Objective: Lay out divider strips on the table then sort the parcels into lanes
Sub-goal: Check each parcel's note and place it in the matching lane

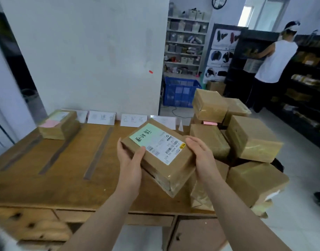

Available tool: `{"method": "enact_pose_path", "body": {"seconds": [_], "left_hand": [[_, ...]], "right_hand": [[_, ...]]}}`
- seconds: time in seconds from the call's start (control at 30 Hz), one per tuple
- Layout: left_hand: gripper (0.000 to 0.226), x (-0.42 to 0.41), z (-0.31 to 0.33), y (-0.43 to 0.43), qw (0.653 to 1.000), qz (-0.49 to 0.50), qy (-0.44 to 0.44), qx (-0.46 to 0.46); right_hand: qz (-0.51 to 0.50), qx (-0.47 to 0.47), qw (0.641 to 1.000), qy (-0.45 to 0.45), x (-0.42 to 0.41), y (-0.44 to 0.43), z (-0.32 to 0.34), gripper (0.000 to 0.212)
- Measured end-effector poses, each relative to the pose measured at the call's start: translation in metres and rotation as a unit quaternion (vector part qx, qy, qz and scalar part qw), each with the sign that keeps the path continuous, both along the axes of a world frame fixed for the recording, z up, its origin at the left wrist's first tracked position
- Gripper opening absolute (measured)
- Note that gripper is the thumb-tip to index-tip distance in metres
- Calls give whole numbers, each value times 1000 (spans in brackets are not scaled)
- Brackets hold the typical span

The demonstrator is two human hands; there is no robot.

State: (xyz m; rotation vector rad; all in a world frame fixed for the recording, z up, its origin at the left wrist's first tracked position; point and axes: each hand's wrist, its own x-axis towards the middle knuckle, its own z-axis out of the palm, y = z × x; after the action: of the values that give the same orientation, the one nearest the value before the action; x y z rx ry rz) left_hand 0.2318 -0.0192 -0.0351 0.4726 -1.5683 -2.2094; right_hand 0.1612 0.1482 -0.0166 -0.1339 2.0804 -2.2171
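Note:
A brown parcel [161, 156] with a green note and a white shipping label is held above the wooden table [46, 187]. My left hand [132, 165] grips its left end, thumb on top. My right hand [202, 154] grips its right end. Three dark divider strips [99, 151] lie lengthwise on the table, forming lanes. Two stacked parcels [59, 125], the upper with a pink note, sit at the far left lane. A pile of brown parcels [246, 140] stands at the table's right end.
White paper lane signs [101, 117] lean against the white wall behind the table. A blue crate [181, 91] sits on the floor beyond. A person [275, 64] in a white top stands at dark shelves at the back right. Drawers run under the table's front edge.

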Motion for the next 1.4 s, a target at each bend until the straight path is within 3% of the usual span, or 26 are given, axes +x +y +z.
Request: {"method": "enact_pose_path", "body": {"seconds": [0.1,0.27,0.4,0.5,0.63,0.73,0.9,1.07,1.2,1.4], "left_hand": [[74,8,2,-30,998,35,29,-33],[62,27,0,-99,995,72,32,-53],[39,42,0,-165,994,87,13,-60],[25,52,4,-216,997,77,-21,-11],[41,63,6,-281,996,38,-76,31],[77,71,8,-325,991,-31,-119,51],[86,75,5,-378,966,-168,-187,-54],[91,73,-14,-397,972,-139,-184,-51],[81,65,-33,-397,986,-68,-146,29],[105,39,-45,-388,988,-57,-96,110]], "right_hand": [[60,47,997,-11,-2,-30,0,20],[170,104,980,-24,2,-96,8,49],[199,88,976,-21,9,-156,14,52],[211,72,975,-27,12,-196,15,61],[227,61,971,-39,11,-241,9,66],[240,58,968,-45,11,-266,4,61],[253,55,964,-64,12,-301,-2,58],[196,58,974,-93,12,-336,-9,69],[200,114,962,-145,12,-348,-21,79],[235,86,950,-186,-2,-369,-32,115]]}}
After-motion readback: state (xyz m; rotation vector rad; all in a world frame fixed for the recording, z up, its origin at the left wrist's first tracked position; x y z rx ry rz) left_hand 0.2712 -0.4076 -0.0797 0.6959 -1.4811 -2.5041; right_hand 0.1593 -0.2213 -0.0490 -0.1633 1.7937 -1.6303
